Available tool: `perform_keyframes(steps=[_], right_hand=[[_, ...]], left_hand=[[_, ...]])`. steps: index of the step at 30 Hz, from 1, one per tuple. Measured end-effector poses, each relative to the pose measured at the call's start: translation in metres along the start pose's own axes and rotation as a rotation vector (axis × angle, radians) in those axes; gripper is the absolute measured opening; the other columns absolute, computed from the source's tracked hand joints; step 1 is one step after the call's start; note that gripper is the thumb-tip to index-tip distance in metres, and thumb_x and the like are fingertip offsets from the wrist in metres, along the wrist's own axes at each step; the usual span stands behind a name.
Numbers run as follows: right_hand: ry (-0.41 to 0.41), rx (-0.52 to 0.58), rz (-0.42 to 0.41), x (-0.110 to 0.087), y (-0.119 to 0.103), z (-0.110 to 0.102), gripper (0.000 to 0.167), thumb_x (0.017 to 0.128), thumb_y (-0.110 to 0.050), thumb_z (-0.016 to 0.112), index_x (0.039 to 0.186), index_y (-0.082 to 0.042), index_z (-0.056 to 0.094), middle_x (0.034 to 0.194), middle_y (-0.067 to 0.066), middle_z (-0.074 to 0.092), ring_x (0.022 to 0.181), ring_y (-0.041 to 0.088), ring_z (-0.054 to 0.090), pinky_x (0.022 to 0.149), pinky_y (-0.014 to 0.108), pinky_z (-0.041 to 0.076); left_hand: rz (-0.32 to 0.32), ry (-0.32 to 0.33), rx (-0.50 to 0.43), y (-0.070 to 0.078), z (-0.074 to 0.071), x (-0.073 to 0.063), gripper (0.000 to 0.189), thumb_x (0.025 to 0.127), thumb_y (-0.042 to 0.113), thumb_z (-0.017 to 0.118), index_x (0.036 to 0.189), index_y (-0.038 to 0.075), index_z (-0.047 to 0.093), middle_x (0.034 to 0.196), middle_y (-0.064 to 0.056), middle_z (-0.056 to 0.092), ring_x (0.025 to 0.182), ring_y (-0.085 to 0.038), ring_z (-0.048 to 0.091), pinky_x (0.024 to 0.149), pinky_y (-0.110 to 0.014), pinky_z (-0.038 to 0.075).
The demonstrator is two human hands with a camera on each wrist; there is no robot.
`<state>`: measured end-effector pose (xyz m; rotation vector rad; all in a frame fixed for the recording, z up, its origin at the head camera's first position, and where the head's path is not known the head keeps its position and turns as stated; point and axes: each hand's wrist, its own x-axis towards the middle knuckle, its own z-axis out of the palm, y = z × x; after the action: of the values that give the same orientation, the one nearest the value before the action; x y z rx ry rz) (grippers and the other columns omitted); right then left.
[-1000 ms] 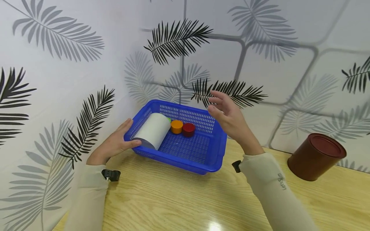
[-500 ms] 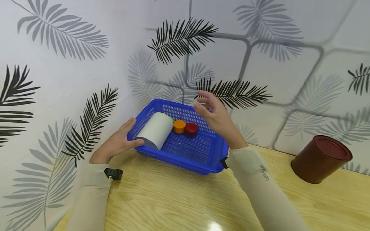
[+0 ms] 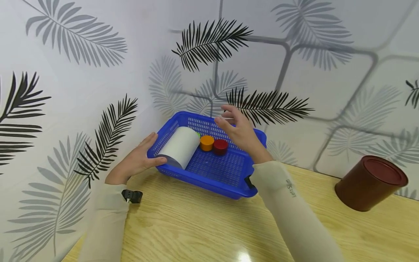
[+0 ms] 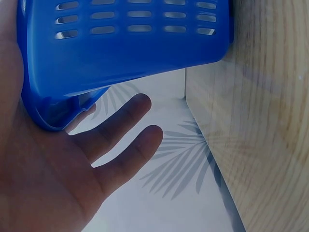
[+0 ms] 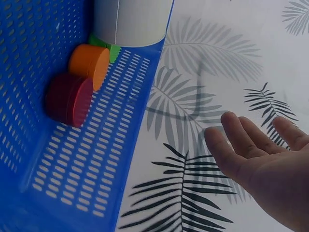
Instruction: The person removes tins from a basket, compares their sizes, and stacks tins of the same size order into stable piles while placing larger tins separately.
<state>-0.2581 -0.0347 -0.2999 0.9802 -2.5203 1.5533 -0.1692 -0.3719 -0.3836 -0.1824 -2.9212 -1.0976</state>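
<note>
A blue plastic basket (image 3: 209, 184) with perforated walls sits on the table in the head view. My left hand (image 3: 135, 162) lies against its near left corner, thumb along the front rim and fingers spread straight along the left side; in the left wrist view two fingers extend past the corner. My right hand (image 3: 240, 133) hangs above the basket's back right part, fingers loosely bent and holding nothing. Inside the basket a white cylinder (image 3: 180, 145) leans on its side at the left. Beside it stand an orange round container (image 3: 207, 143) and a dark red one (image 3: 220, 146).
A small green piece (image 5: 114, 52) shows partly behind the white cylinder. A dark brown-red canister (image 3: 370, 185) stands at the right on the wood-grained table (image 3: 196, 225). A leaf-patterned white wall covering (image 3: 137, 54) rises behind and at the left.
My right hand has moved left from the basket's right end to over its back part. My left hand stays at the corner. The whole view shifts slightly.
</note>
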Motion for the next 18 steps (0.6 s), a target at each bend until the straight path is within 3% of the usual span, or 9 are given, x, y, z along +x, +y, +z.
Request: perform_keyframes(steps=[4,10,18], right_hand=[[-0.011,0.017,0.046,0.008,0.006,0.014,0.061,0.102,-0.042,0.059,0.154,-0.016,0.041,0.144,0.018,0.051,0.128,0.034,0.053,0.102,0.053,0.046],[-0.090,0.005,0.135,0.015,0.024,0.029,0.064,0.101,-0.048,0.058,0.155,-0.017,0.041,0.141,0.016,0.054,0.129,0.033,0.053,0.103,0.051,0.045],[-0.159,0.020,0.177,0.039,0.024,0.036,0.059,0.103,-0.041,0.058,0.154,-0.015,0.043,0.138,0.015,0.056,0.121,0.031,0.057,0.102,0.051,0.046]], left_hand=[[0.007,0.004,0.004,-0.001,0.000,0.001,0.113,0.086,0.058,0.073,0.163,0.007,0.008,0.169,-0.013,0.001,0.152,-0.039,0.000,0.114,-0.068,0.012],[0.006,0.007,0.018,0.001,0.003,0.003,0.114,0.085,0.060,0.073,0.163,0.007,0.009,0.169,-0.013,0.002,0.153,-0.038,0.001,0.115,-0.066,0.013],[-0.003,0.012,0.030,0.001,0.001,0.000,0.113,0.086,0.061,0.072,0.163,0.006,0.009,0.169,-0.013,0.001,0.152,-0.039,0.002,0.115,-0.067,0.012]])
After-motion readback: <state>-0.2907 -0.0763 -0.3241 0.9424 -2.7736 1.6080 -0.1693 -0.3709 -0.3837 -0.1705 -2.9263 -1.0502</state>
